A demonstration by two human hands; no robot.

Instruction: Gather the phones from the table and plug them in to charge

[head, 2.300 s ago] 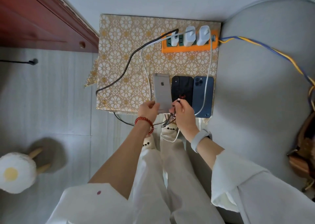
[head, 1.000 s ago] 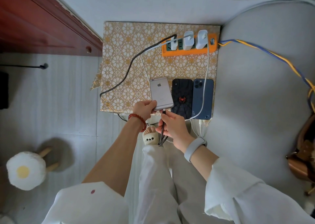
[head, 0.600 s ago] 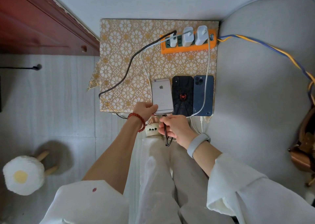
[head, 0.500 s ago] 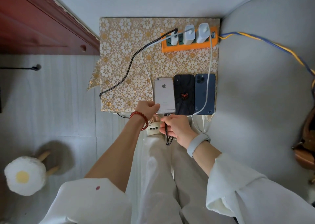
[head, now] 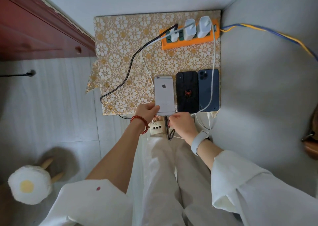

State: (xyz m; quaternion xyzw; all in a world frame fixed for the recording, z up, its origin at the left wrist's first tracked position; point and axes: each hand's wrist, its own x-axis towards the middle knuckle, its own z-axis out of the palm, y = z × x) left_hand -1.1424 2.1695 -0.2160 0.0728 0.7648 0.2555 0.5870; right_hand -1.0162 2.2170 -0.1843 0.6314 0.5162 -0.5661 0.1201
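Note:
Three phones lie face down in a row at the near edge of the patterned table: a silver phone, a black phone with a red spider, and a blue phone. My left hand grips the silver phone's near left corner. Just below that phone's bottom edge, my right hand pinches the end of the black braided cable. An orange power strip at the back holds three white chargers. A white cable runs across the blue phone.
A grey rounded seat borders the table on the right, with a blue and yellow cord across it. A red wooden cabinet stands at the left. A fried-egg stool sits on the tiled floor at lower left.
The silver phone was turned straight and set flat beside the black phone. My right hand brought the black cable's end up to its bottom edge.

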